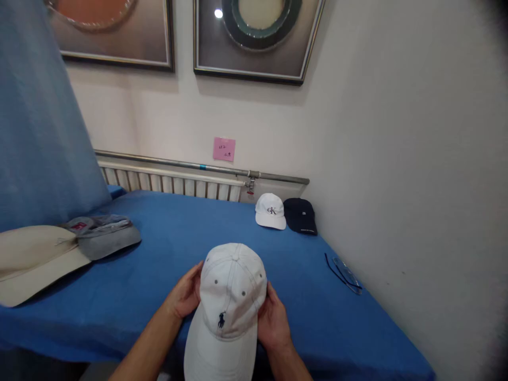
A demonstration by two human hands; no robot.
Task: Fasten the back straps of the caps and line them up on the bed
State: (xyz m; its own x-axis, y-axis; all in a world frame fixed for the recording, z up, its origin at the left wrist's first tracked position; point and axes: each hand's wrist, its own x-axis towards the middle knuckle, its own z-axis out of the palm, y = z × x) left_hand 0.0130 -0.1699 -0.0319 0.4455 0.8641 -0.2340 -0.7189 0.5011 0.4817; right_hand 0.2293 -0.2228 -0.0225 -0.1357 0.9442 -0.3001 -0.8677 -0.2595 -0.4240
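Note:
Between my two hands is a white baseball cap [234, 296] with a small dark polo-player emblem on its front. Its crown faces up and its brim points towards me, over the near edge of the table. My left hand [188, 293] grips the cap's left side, fingers partly hidden behind the crown. On the opposite side my right hand [273, 320] holds the cap's lower edge, with some fingers out of sight beneath or behind it.
A blue-covered table [186, 222] bears a white CK cap [270, 211] and a black cap [300, 216] at the back right. Folded glasses [345, 275] lie by the right wall. A beige cap [35, 254] and a grey cap [109, 235] are at left, near a blue curtain [43, 121].

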